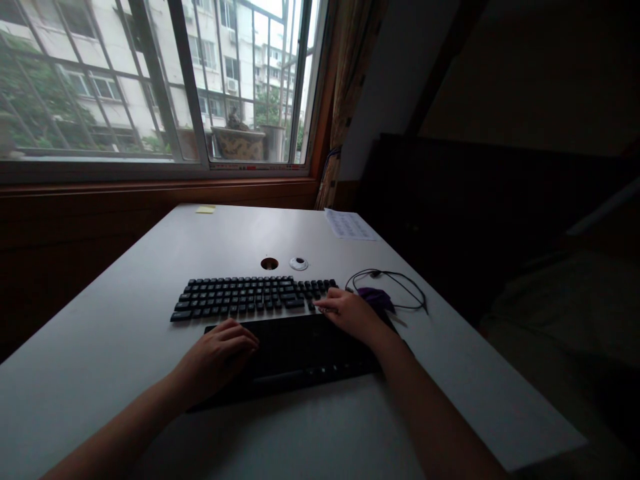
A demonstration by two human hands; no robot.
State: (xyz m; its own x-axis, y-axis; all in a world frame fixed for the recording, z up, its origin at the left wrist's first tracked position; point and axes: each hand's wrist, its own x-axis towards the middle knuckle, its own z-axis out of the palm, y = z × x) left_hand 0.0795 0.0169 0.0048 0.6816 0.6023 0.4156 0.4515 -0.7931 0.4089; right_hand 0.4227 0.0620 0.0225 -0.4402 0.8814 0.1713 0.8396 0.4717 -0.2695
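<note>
Keys [247,291] in rows on white table [75,347], 12 o'clock of black board [295,343]. Left hand [226,345] at board's 9 o'clock, fingers loosely bent over its end; grip, can't tell. Right hand [347,312] at 1 o'clock, fingers nearly closed at keys' right end; any hold, can't tell. Cable [376,273] at 2 o'clock.

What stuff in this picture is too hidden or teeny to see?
All in the head view:
Keys: most markings are too small to read.
Black panel: part of its left side is hidden by the left hand.
Right hand: it hides whether its fingertips pinch anything.
Paper: its print is too small and blurred.
Dark area at right: details lost in shadow.
</note>
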